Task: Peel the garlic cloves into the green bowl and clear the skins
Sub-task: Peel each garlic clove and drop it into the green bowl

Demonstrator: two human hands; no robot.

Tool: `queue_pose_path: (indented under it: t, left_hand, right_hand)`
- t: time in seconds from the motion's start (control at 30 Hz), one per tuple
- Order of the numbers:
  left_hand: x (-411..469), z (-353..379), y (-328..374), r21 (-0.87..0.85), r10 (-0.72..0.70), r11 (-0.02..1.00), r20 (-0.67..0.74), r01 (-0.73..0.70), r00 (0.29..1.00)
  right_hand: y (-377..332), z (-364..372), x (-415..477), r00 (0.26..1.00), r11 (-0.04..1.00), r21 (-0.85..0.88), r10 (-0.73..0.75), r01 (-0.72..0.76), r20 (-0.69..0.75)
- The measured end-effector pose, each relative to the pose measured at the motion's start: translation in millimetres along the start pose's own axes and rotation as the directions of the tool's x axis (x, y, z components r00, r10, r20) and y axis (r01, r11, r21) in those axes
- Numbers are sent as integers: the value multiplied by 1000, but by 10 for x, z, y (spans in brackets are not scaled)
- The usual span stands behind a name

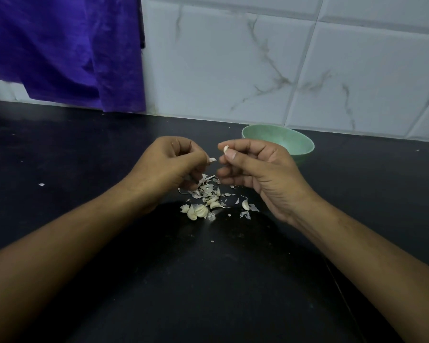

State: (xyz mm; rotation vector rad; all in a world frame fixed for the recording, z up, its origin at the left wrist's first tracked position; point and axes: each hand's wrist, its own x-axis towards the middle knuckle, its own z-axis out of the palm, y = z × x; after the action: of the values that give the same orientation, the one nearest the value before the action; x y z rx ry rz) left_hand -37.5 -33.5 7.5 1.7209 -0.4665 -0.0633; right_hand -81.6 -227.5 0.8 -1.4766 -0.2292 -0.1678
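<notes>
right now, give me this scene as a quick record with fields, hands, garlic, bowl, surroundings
left hand: pinches a scrap of skin
right hand: pinches a garlic clove
pile: loose skins and cloves mixed on the counter, below both hands
green bowl: upright, behind the right hand, inside partly hidden
counter: black, a few stray flakes
backdrop: tiled wall, purple cloth hanging at left

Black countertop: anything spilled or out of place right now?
One white papery skin flake lies alone on the black countertop, well left of the main pile of garlic cloves and skins. The round green bowl stands upright; nothing else stands out.
</notes>
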Motion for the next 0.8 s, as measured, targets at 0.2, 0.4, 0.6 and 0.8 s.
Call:
queue_pose_path:
  t: [0.2, 0.4, 0.6, 0.8]
  left_hand:
    - [8, -5, -21, 88, 79, 993, 8, -80, 997]
    - [34, -35, -68, 78, 101, 992, 47, -104, 994]
    - [36, -30, -38, 23, 45, 999, 64, -46, 997]
    - [17, -22, 2, -59, -19, 998, 110, 26, 994]
  right_hand:
    - [34, 12, -3, 1000, 993, -114, -30, 30, -1]
    - [55, -7, 1, 998, 982, -175, -66, 66, 5]
    - [42, -18, 5, 995, 973, -211, -92, 97, 35]
    - [36, -20, 0, 992, 976, -180, -118, 123, 37]
